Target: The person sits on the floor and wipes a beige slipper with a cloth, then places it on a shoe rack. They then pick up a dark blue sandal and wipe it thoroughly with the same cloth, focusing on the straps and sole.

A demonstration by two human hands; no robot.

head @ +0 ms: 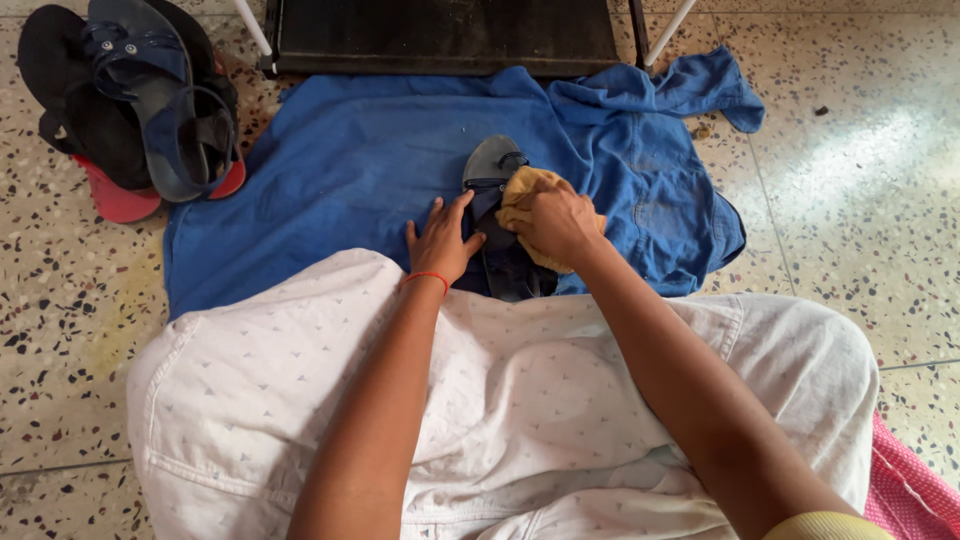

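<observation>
A dark sandal (492, 165) lies on a blue cloth (350, 160) spread over the floor in front of me. My left hand (441, 240) rests flat on the cloth, its fingers against the sandal's left side and strap. My right hand (556, 222) is closed on a crumpled yellow rag (522, 190), which it presses onto the sandal's middle. The sandal's heel end is hidden behind my hands and my white-clothed legs.
A pile of other sandals (140, 100), dark blue, black and red, sits at the upper left on the speckled floor (860, 180). A dark flat frame (440, 35) with white legs stands at the top edge. Pink fabric (905, 490) shows at the lower right.
</observation>
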